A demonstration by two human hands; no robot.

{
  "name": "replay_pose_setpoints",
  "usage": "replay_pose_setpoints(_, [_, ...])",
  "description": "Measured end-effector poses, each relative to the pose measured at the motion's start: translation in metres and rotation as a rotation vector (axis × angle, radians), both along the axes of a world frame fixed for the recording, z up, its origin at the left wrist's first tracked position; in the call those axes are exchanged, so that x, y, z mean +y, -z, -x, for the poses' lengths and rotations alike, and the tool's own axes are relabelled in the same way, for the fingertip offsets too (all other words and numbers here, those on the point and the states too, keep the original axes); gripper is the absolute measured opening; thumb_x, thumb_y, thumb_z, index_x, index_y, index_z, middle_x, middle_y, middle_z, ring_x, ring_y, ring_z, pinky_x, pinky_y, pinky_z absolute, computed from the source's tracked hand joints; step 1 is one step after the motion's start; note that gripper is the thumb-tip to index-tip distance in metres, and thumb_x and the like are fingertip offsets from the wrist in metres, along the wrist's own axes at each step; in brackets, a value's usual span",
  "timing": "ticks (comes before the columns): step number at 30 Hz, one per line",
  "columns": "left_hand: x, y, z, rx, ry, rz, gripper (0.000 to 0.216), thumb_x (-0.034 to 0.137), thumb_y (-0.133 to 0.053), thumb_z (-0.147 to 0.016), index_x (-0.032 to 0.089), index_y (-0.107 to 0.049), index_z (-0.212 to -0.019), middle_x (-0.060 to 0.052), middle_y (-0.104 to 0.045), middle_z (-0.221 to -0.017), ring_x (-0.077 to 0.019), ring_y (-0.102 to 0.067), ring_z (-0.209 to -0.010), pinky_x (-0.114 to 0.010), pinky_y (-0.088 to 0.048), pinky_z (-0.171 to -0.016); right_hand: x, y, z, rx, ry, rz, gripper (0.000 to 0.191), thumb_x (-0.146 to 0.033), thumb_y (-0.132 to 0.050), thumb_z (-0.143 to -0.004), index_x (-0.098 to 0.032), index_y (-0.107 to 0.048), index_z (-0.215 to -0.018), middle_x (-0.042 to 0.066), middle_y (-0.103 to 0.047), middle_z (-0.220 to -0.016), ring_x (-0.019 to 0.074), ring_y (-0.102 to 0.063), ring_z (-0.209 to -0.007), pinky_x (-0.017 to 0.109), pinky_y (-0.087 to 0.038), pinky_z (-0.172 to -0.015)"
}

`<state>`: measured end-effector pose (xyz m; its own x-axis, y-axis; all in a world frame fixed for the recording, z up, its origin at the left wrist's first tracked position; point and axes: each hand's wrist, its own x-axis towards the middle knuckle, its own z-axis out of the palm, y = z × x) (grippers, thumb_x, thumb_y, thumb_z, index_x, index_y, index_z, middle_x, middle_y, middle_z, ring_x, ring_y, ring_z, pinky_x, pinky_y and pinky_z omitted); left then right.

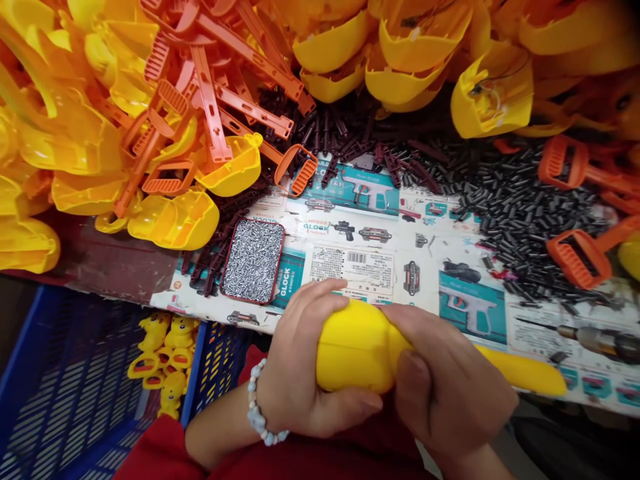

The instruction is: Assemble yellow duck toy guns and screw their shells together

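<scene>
A rounded yellow plastic toy body is held between both hands above the table's near edge, a seam line running across it. My left hand wraps its left side, fingers over the top and thumb underneath. Closed round its narrower right part is my right hand. A long yellow piece sticks out beyond the right hand; its join to the body is hidden. Close by on the left lies a tray of small silver screws. To the right rests an electric screwdriver with a thin bit.
Yellow half shells and orange handled parts are heaped at the back left. More yellow shells stand behind. Small black cylinders cover the right. A blue crate with finished-looking yellow toys sits below the table's left edge.
</scene>
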<state>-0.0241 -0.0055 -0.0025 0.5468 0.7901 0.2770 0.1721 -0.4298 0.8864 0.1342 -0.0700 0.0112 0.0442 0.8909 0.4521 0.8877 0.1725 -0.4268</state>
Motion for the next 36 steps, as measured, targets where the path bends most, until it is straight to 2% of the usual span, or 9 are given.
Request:
replay_pose_setpoints(3, [-0.001, -0.001, 0.002, 0.003, 0.036, 0.002, 0.073, 0.065, -0.047, -0.082, 0.018, -0.033, -0.136, -0.02, -0.039, -0.142, -0.0354, -0.038, -0.132, -0.056, -0.03, -0.107, -0.002, 0.0, 0.001, -0.026, 0.001, 0.004, 0.026, -0.014, -0.034, -0.094, -0.008, -0.055, -0.108, 0.009, -0.059, -0.103, 0.0237, -0.059, -0.096, 0.033, -0.046, -0.086])
replay_pose_setpoints(10, [-0.001, 0.006, 0.002, -0.041, 0.021, -0.042, 0.092, 0.076, -0.045, -0.076, 0.017, -0.023, -0.143, -0.022, -0.031, -0.148, -0.0372, -0.028, -0.138, -0.06, -0.018, -0.112, -0.002, 0.005, 0.0, 0.013, -0.005, -0.009, 0.026, -0.012, -0.038, -0.094, -0.007, -0.057, -0.11, 0.011, -0.059, -0.106, 0.0253, -0.058, -0.1, 0.035, -0.046, -0.089])
replay_pose_setpoints(13, [0.0, 0.008, 0.001, -0.022, -0.007, -0.044, 0.091, 0.076, -0.042, -0.077, 0.014, -0.026, -0.142, -0.024, -0.033, -0.146, -0.0362, -0.032, -0.137, -0.057, -0.025, -0.111, -0.001, 0.008, 0.001, 0.011, -0.006, -0.023, 0.026, -0.012, -0.039, -0.094, -0.007, -0.058, -0.11, 0.01, -0.059, -0.105, 0.0252, -0.059, -0.099, 0.035, -0.047, -0.088])
replay_pose_setpoints(17, [-0.001, 0.006, -0.003, -0.032, -0.113, -0.002, 0.072, 0.065, -0.047, -0.082, 0.011, -0.044, -0.129, -0.022, -0.057, -0.123, -0.0316, -0.058, -0.114, -0.046, -0.048, -0.096, -0.001, 0.008, 0.003, -0.001, 0.006, -0.041, 0.025, -0.012, -0.04, -0.093, -0.007, -0.059, -0.109, 0.01, -0.06, -0.103, 0.0247, -0.059, -0.096, 0.034, -0.047, -0.087])
replay_pose_setpoints(21, [0.0, 0.006, -0.004, -0.114, -0.145, -0.034, 0.053, 0.054, -0.053, -0.083, 0.013, -0.052, -0.116, -0.015, -0.065, -0.105, -0.0268, -0.064, -0.099, -0.041, -0.052, -0.088, 0.0, 0.007, 0.002, 0.003, 0.013, -0.039, 0.026, -0.01, -0.039, -0.092, -0.007, -0.059, -0.109, 0.009, -0.06, -0.102, 0.0239, -0.06, -0.094, 0.033, -0.047, -0.085])
replay_pose_setpoints(23, [0.001, 0.006, -0.002, -0.074, -0.111, 0.034, 0.07, 0.065, -0.056, -0.077, 0.013, -0.048, -0.123, -0.018, -0.061, -0.118, -0.031, -0.06, -0.11, -0.046, -0.048, -0.095, 0.0, 0.007, 0.001, 0.006, 0.0, -0.041, 0.026, -0.01, -0.04, -0.093, -0.008, -0.059, -0.11, 0.009, -0.06, -0.103, 0.0239, -0.06, -0.094, 0.033, -0.047, -0.084])
replay_pose_setpoints(28, [0.002, 0.008, 0.005, 0.078, -0.001, 0.108, 0.115, 0.079, -0.057, -0.062, 0.012, -0.016, -0.146, -0.025, -0.024, -0.15, -0.041, -0.027, -0.138, -0.059, -0.024, -0.112, -0.001, 0.006, 0.0, 0.013, -0.013, -0.012, 0.025, -0.012, -0.041, -0.095, -0.008, -0.058, -0.112, 0.009, -0.059, -0.106, 0.0251, -0.059, -0.096, 0.033, -0.045, -0.085])
replay_pose_setpoints(33, [0.005, 0.009, 0.004, 0.024, 0.022, -0.004, 0.111, 0.08, -0.05, -0.067, 0.015, -0.01, -0.147, -0.023, -0.019, -0.153, -0.0395, -0.02, -0.141, -0.058, -0.017, -0.114, 0.001, 0.004, 0.002, 0.011, -0.008, -0.002, 0.026, -0.012, -0.039, -0.096, -0.008, -0.058, -0.113, 0.009, -0.059, -0.105, 0.0246, -0.059, -0.096, 0.034, -0.045, -0.086])
replay_pose_setpoints(36, [0.005, 0.007, 0.003, 0.006, 0.015, 0.058, 0.094, 0.072, -0.046, -0.078, 0.012, -0.019, -0.145, -0.023, -0.027, -0.15, -0.036, -0.029, -0.138, -0.052, -0.027, -0.113, 0.001, 0.007, 0.002, 0.011, -0.023, -0.024, 0.028, -0.011, -0.041, -0.095, -0.008, -0.058, -0.116, 0.01, -0.059, -0.107, 0.025, -0.059, -0.096, 0.034, -0.046, -0.086])
